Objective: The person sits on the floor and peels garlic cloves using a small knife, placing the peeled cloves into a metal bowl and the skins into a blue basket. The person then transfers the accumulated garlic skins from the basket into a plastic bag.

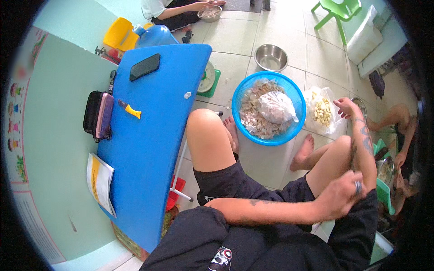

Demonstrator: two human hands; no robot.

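Note:
My left hand (346, 194) reaches across my lap to my right upper arm, with its fingers curled, slightly blurred, and a dark ring on one finger. My right hand (346, 107) hangs with loose fingers beside a clear plastic bag (333, 126), holding nothing visible. Peeled garlic cloves (322, 111) lie on that bag. Left of it stands a blue plastic basket (236, 117) on the floor between my feet, with papery garlic skins (257, 125) inside. A knotted, filled plastic bag (277, 106) rests on the skins.
Beyond the basket is a steel bowl (271, 58). The blue table (152, 111) on my left bears a yellow-handled knife (130, 110), a dark phone (145, 67) and a pouch (98, 115). A green dial scale (208, 81) sits beside it. Other people work with bowls ahead and at right.

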